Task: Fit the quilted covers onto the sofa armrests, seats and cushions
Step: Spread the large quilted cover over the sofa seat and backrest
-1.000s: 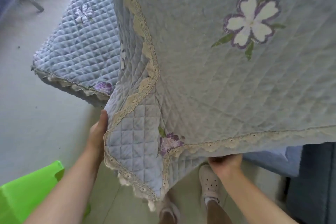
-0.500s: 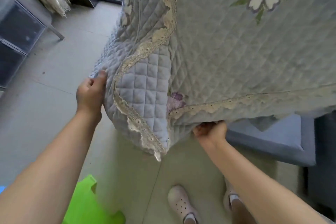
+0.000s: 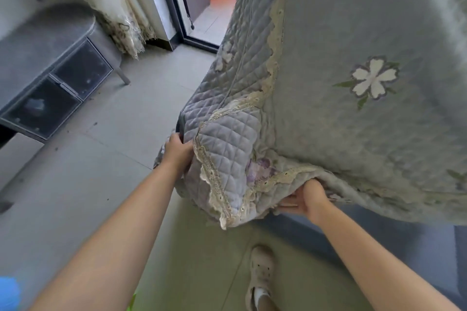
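Now the cover (image 3: pixel 353 121) fills the right of the frame, lifted; left hand (image 3: pixel 177 151) grips its folded corner, right hand (image 3: pixel 309 197) clamps the lace hem (image 3: pixel 283 177). Risk: trailing corner could snag underfoot by the shoe (image 3: pixel 261 272).

No words, labels, brand marks or numbers can be read anywhere in this view
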### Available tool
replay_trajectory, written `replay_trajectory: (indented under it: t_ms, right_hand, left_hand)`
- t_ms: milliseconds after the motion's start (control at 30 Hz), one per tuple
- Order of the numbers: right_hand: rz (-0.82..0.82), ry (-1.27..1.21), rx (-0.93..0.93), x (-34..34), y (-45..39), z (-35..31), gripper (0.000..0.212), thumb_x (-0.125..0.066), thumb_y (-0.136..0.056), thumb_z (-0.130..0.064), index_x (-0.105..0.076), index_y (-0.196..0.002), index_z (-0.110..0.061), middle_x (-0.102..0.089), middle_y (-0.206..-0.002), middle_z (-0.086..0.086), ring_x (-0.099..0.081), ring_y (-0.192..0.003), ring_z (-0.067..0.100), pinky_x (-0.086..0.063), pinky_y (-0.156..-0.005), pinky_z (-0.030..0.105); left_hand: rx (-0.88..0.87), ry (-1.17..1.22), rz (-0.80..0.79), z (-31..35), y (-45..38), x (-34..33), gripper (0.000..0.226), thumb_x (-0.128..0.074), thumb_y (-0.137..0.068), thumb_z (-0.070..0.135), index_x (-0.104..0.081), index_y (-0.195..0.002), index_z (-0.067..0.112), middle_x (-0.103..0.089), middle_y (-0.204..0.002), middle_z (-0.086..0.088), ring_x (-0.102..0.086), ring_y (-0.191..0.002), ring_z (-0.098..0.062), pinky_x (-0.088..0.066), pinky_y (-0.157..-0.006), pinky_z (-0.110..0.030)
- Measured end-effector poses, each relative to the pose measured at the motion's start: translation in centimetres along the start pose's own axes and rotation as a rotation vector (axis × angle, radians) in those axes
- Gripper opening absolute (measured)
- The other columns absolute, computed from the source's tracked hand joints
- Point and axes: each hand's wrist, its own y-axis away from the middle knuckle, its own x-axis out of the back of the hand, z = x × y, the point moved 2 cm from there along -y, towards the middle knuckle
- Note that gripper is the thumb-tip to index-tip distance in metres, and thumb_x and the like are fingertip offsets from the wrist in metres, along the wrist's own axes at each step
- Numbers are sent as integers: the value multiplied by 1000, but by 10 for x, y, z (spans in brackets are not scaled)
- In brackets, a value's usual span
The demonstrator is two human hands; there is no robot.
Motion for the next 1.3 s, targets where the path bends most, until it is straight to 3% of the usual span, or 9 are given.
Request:
replay_trajectory:
  t_ms: [167,300,467,633,767,900,1100,1200,1300]
  right_hand:
    - [-178,1155,-290,9,5,-12,30,-32,-98,-34,-51,-87,-13,-57,-83,4,-55,-68,17,-49,-64,24]
    - [-285,1627,-363,-13,10,-31,39,-26,-95,-40,-49,-96,-9,-59,-82,9,-58,-67,23,-51,-67,32]
    - [-268,1605,36,-59,1,-58,35,-37,-95,-33,-44,-64,-17,-52,-68,4,-50,-58,14,-46,-62,24]
    - [130,1734,689,-87,-14,-69,45,-46,-87,-33,-23,-50,-22,-54,-62,0,-57,-68,19,-26,-47,21]
    - [316,1543,867,-81,-10,-60,41,-50,-76,-37,-39,-40,-20,-53,-47,2,-52,-47,12,-26,-41,19]
    - [382,892,779,-45,-1,-62,11,-62,-80,-4,-69,-72,0,-59,-51,-1,-50,-60,1,-38,-50,6]
    - [914,206,639,-6,-9,-29,15,-50,-70,-18,-58,-66,-7,-55,-41,-16,-50,-44,-5,-35,-47,8]
    - [1108,-8,554,-12,-10,-16,16,-54,-80,-11,-56,-94,-4,-54,-73,1,-48,-67,5,-34,-57,17]
    - [1126,-671,178,8,-19,30,18,-50,-91,-23,-52,-104,-11,-45,-104,4,-48,-86,16,-41,-74,26]
  left_hand:
    - [91,17,-45,3,-20,17,28,-70,-78,26,-53,-89,6,-55,-85,-8,-51,-86,-23,-45,-77,-34]
    - [47,-72,-156,2,-29,27,14,-61,-86,19,-54,-83,7,-50,-83,-10,-47,-83,-20,-43,-79,-38]
    - [-13,-64,-111,4,-32,35,26,-59,-88,16,-44,-66,14,-52,-69,-6,-50,-68,-21,-42,-65,-28]
    - [-136,-373,-69,8,-38,36,35,-68,-76,40,-41,-70,19,-49,-87,-2,-47,-81,-19,-39,-73,-31]
    - [-5,-65,-276,-2,-49,30,73,-72,-73,36,-27,-127,15,-30,-141,-10,-37,-129,-22,-35,-105,-35]
    - [-9,10,-516,3,-61,24,95,-58,-63,31,-10,-144,22,-36,-139,-2,-47,-117,-17,-42,-92,-28]
    - [-254,-75,-411,29,-66,17,58,-48,-57,13,-57,-114,16,-56,-121,-4,-53,-112,-19,-46,-96,-36]
    - [-246,-19,-262,38,-58,15,25,-46,-65,2,-59,-77,19,-58,-81,1,-54,-78,-17,-50,-70,-25]
    - [-164,4,-88,45,-51,6,37,-38,-72,-15,-48,-61,19,-46,-61,2,-41,-57,-13,-36,-43,-12]
